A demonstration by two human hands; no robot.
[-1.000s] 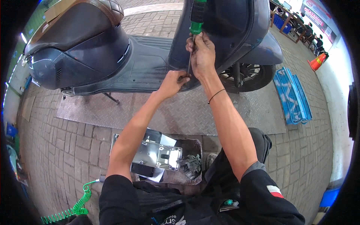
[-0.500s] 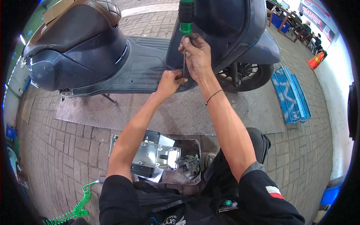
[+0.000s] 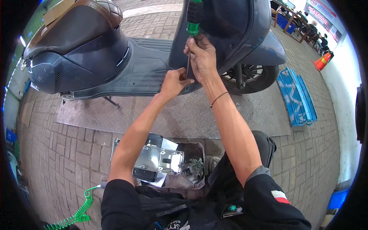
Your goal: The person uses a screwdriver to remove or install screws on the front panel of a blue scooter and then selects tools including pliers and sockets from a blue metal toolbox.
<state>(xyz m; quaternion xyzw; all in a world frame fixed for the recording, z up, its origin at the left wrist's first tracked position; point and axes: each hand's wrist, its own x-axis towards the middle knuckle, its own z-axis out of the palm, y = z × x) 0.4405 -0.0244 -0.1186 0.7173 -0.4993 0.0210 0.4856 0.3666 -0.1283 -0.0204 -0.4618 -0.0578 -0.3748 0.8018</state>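
Brick paving (image 3: 73,153) all around, with a dark scooter (image 3: 92,57) on a ridged metal plate (image 3: 176,117) and a blue toolbox (image 3: 296,97) near its front wheel (image 3: 255,78). Gripping a screwdriver (image 3: 193,25) by its shaft in the right hand (image 3: 204,61), green-and-black handle upward, steeply angled at the footboard's (image 3: 147,74) front end. Holding the left hand (image 3: 173,82) curled narrow beside the shaft's lower end; cannot tell whether pinching it. Nearer, beside a silvery metal part (image 3: 153,157), a crumpled gray cloth (image 3: 194,168).

Bright, even light; lamp (image 3: 23,41) glowing far left of the person's left hand (image 3: 175,81). Glare on silvery plate (image 3: 154,157) below it, sheen on scooter body (image 3: 94,63) to its left. Right hand (image 3: 202,55) fairly sharp. Fisheye curves paving (image 3: 61,153) beyond both hands; corners black.
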